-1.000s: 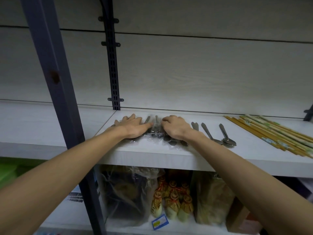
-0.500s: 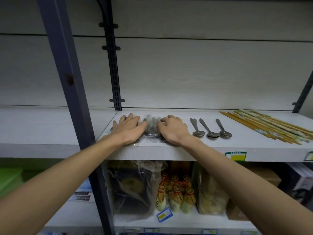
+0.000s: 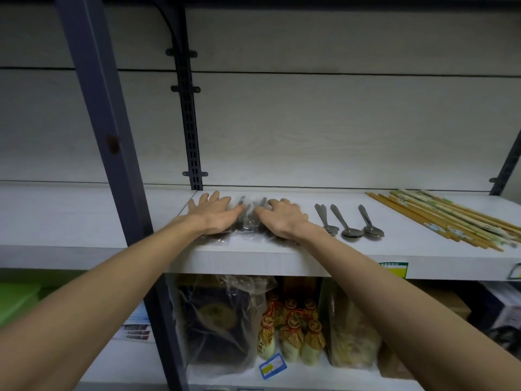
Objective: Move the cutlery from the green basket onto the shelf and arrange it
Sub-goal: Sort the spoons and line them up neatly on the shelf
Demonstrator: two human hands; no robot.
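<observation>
Hands lie on the shelf (image 3: pixel 282 261), one on each side of a clear bag (image 3: pixel 249 221) of cutlery. The left hand (image 3: pixel 215 215) is flat, fingers straight, touching the left side of the bag. The right hand (image 3: pixel 282 220) has bent fingers resting on the right side of the bag; it does not seem to pinch it. So neither grip is closed on the bag; both just press and nudge.

The step looks like squaring up the bag. To do it well, both hands should push gently and evenly, so the bag ends up straight, like the spoons (image 3: pixel 349 224) beside it. Pushing too hard could crumple the plastic or make it slide.

The bag sits near the front edge of the shelf, so it should go back, not forward, or it may drop. The spoons lie just right of the right hand, so a wide move that way may knock them. Chopsticks (image 3: pixel 451 221) lie farther right, well apart. To the left there is bare shelf up to a dark post (image 3: pixel 112 136). Behind the bag there is room up to the back wall.
</observation>
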